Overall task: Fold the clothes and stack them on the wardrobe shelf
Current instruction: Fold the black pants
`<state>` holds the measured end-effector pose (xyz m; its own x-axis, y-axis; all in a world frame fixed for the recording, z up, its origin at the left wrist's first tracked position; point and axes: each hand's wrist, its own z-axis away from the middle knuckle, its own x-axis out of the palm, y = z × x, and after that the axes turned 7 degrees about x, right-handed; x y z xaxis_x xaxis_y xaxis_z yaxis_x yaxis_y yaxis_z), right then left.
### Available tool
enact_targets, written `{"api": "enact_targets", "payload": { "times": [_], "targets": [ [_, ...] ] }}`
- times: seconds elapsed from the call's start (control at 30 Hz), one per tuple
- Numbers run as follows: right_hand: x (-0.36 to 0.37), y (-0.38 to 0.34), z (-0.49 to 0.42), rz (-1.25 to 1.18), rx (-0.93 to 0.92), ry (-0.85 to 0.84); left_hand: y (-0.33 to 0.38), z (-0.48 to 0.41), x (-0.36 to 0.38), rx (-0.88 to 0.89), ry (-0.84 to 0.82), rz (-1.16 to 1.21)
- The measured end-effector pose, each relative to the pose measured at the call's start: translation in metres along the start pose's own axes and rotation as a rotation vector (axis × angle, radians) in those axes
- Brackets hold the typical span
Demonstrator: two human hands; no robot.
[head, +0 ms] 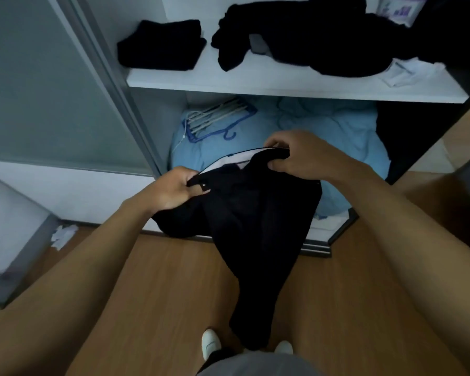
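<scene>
black trousers | waistband gripped between left hand, right hand

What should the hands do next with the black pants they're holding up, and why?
Probably bring the two hands together to fold the black pants in half. The left hand and right hand each grip the waistband, and the legs hang unfolded toward the floor.
</scene>
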<state>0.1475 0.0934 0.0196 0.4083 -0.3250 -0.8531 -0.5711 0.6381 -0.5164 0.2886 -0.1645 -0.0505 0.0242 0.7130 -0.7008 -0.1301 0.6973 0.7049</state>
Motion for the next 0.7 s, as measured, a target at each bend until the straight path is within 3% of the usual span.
{"api": "enact_targets", "payload": {
  "times": [0.1, 0.2, 0.5, 0.7],
  "targets": [
    [0.015, 0.004, -0.001, 0.186, 0.027, -0.146, 0.008, -0.006, -0.015, 0.010, 0.016, -0.007],
    [0.045, 0.004, 0.003, 0.274, 0.047, -0.111, 0.020, -0.008, -0.024, 0.047, -0.015, -0.009],
    [0.096, -0.024, 0.020, -0.335, -0.148, 0.120, 0.046, -0.002, -0.045, 0.082, 0.076, -0.037],
    [0.099, -0.050, -0.002, -0.208, -0.206, 0.259, 0.052, 0.008, -0.048, 0.148, 0.027, -0.065]
  ]
}}
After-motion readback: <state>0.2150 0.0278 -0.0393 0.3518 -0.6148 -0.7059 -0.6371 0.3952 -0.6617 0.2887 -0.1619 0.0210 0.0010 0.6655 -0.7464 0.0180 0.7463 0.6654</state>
